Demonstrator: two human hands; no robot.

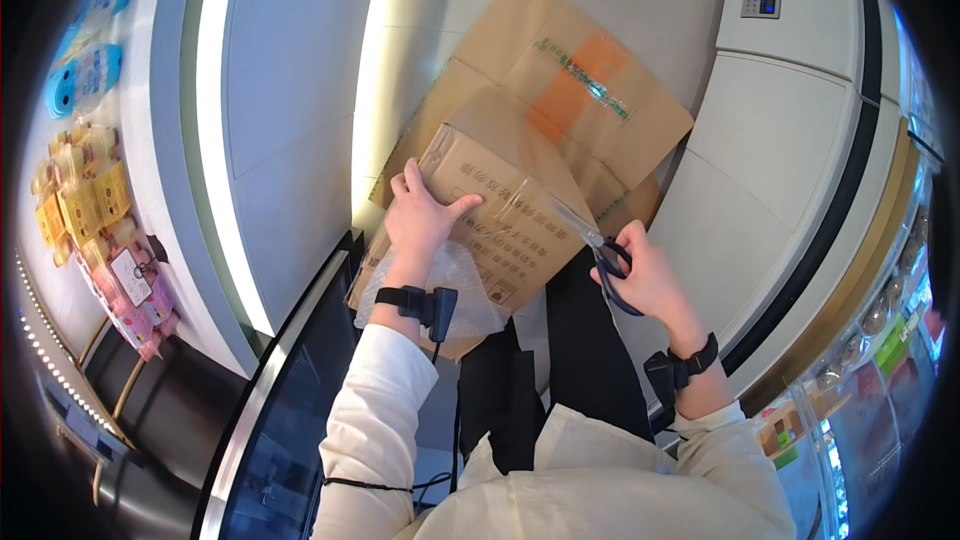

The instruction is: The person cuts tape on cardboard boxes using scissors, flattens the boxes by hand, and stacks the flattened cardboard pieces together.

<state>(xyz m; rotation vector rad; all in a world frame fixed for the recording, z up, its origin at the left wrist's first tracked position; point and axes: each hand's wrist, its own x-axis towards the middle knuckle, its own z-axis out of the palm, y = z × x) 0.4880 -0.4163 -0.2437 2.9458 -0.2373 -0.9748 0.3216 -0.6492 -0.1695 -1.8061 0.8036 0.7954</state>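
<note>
A closed cardboard box (502, 217) bearing printed writing is tilted in front of me, with clear tape along its upper edge. My left hand (421, 214) rests on the box's left part, thumb spread over the printed side. My right hand (641, 274) grips the dark handles of a pair of scissors (616, 277); their metal blades point up and left at the box's right edge, and whether they touch the tape is hard to tell. Bubble wrap (469, 300) lies against the box below my left hand. Behind the box lies flattened cardboard (510, 22) with orange and green-marked tape.
A white counter (292, 67) with lit strips runs along the left, holding yellow and pink packages (90, 199). White cabinet panels (772, 120) curve along the right. A dark glass-fronted unit (292, 397) stands at the lower left. My legs are just below the box.
</note>
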